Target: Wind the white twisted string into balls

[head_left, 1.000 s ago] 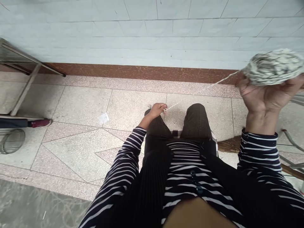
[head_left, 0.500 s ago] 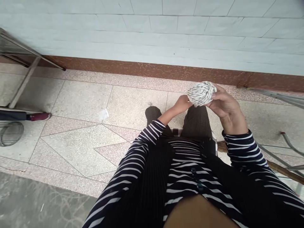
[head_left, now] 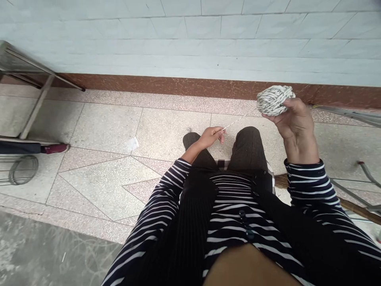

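Observation:
A ball of white cord with dark flecks is gripped in my right hand, raised in front of the brown skirting. The thumb presses on its right side and fingers support it from below. From the ball a thin length of cord slants down to the left. Its lower end is pinched between thumb and fingers of my left hand, which is above my knees. The strand looks faint and blurred close to the ball.
A metal-framed table stands at the left, beside another person's red shoe and a wire coil. White paper lies on the tiled floor. A broom and metal chair legs are at the right.
My hands have moved apart. The right hand has carried the ball up and to the right, the left has drawn down to the left, and a length of cord now stretches between them.

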A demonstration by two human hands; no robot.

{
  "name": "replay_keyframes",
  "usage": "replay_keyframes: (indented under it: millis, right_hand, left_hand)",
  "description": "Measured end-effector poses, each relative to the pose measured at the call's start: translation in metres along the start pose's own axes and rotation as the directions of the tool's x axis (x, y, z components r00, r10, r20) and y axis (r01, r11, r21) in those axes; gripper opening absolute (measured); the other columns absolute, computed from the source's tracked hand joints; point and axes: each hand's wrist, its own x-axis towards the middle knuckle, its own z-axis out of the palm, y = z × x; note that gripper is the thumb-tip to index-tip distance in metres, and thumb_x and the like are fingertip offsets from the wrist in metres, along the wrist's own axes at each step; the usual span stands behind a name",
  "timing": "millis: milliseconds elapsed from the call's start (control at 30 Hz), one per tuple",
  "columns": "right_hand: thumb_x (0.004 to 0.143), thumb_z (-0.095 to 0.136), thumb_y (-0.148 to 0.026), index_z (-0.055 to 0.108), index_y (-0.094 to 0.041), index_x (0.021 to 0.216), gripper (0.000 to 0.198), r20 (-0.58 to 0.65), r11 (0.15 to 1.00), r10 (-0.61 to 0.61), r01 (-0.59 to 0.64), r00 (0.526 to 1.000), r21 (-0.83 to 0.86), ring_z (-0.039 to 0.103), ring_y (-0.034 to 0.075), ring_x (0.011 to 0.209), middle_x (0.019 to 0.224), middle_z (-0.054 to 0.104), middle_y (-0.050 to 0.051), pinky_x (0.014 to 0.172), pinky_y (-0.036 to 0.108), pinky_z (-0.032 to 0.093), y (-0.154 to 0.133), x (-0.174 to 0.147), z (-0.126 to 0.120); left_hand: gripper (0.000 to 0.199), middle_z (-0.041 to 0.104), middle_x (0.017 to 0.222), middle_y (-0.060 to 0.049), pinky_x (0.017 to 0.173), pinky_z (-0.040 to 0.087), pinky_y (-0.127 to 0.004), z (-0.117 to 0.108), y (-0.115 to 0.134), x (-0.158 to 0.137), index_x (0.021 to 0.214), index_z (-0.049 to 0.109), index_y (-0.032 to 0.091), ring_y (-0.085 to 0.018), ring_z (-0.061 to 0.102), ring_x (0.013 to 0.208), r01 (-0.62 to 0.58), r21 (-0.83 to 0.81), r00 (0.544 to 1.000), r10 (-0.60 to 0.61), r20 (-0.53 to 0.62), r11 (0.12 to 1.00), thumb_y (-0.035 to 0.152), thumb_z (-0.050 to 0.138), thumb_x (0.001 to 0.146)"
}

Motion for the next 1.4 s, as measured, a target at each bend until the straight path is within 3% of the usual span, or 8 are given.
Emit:
replay_keyframes:
  millis: [100,200,367,467,667,867,1033,1400]
  right_hand:
    - [0.061,0.084,-0.03,0.054,-0.025,0.094,0.045,-0.095,0.959,-0.259,0.244,0.961,-0.145,0.062,0.021,0.091,0.102,0.068,0.004,0.089,0.051,0.065,0.008,0.026,-0.008]
    - [0.058,0.089,-0.026,0.046,-0.025,0.101,0.061,-0.068,0.76,-0.53,0.438,0.845,-0.479,0.055,0.02,0.094,0.107,0.057,0.006,0.096,0.051,0.059,0.026,0.054,-0.021]
    - [0.054,0.091,-0.023,0.051,-0.025,0.106,0.065,0.202,0.443,-0.338,0.345,0.919,-0.827,0.052,0.03,0.115,0.12,0.054,0.009,0.109,0.057,0.052,0.079,0.048,-0.032]
    - [0.051,0.087,-0.022,0.057,-0.024,0.102,0.059,0.276,0.607,0.031,0.201,0.961,-0.769,0.052,0.029,0.108,0.11,0.056,0.006,0.106,0.051,0.05,0.106,0.02,-0.033]
    - [0.057,0.087,-0.033,0.067,-0.024,0.102,0.05,0.466,0.829,0.445,-0.156,0.764,-0.536,0.059,0.022,0.091,0.096,0.067,0.002,0.081,0.033,0.05,0.108,-0.026,-0.033]
    - [0.051,0.094,-0.023,0.071,-0.027,0.109,0.062,0.432,0.912,0.405,-0.327,0.806,-0.246,0.064,0.021,0.088,0.102,0.073,0.002,0.078,0.031,0.052,0.082,-0.035,-0.033]
    - [0.049,0.096,-0.023,0.071,-0.035,0.138,0.093,0.411,0.964,0.266,-0.24,0.872,-0.113,0.07,0.033,0.126,0.132,0.076,0.004,0.103,0.049,0.061,0.052,-0.035,-0.037]
    - [0.057,0.102,-0.046,0.075,-0.046,0.136,0.084,0.265,0.998,-0.015,-0.001,0.964,0.062,0.049,0.047,0.161,0.134,0.08,0.005,0.13,0.064,0.054,-0.038,-0.042,-0.015]
  left_hand:
    - [0.028,0.073,0.075,-0.001,0.086,0.051,-0.027,-0.003,0.014,-0.011,0.083,0.068,0.018,-0.014,0.068,0.078,-0.017,0.175,0.999,0.011,0.036,0.984,0.028,0.054,0.106]
    - [0.041,0.07,0.074,-0.001,0.081,0.047,-0.028,0.001,0.034,-0.027,0.072,0.063,0.018,-0.014,0.062,0.073,-0.05,0.283,0.994,0.02,0.109,0.958,0.035,0.052,0.108]
    - [0.042,0.066,0.071,0.0,0.072,0.039,-0.029,0.001,0.075,-0.042,0.076,0.062,0.019,-0.015,0.059,0.069,-0.164,0.433,0.983,0.109,0.15,0.886,0.042,0.053,0.11]
    - [0.042,0.068,0.073,-0.001,0.073,0.039,-0.029,-0.015,0.084,-0.033,0.079,0.064,0.02,-0.016,0.061,0.072,-0.211,0.539,0.977,0.186,0.101,0.816,0.043,0.051,0.112]
    - [0.036,0.072,0.078,-0.002,0.078,0.043,-0.029,-0.033,0.06,-0.001,0.08,0.066,0.019,-0.017,0.065,0.077,-0.205,0.544,0.977,0.2,0.069,0.813,0.036,0.054,0.108]
    - [0.029,0.076,0.09,-0.004,0.084,0.047,-0.029,-0.015,0.047,0.014,0.095,0.072,0.019,-0.018,0.069,0.087,-0.231,0.376,0.973,0.218,0.076,0.897,0.037,0.054,0.109]
    - [0.041,0.072,0.081,-0.004,0.09,0.049,-0.031,-0.021,0.039,0.023,0.075,0.064,0.019,-0.017,0.068,0.082,-0.239,0.343,0.97,0.238,0.045,0.908,0.039,0.052,0.109]
    - [0.041,0.08,0.093,-0.008,0.099,0.055,-0.036,-0.077,0.054,0.061,0.083,0.074,0.019,-0.021,0.074,0.098,-0.203,0.491,0.942,0.306,-0.138,0.847,0.047,0.06,0.109]
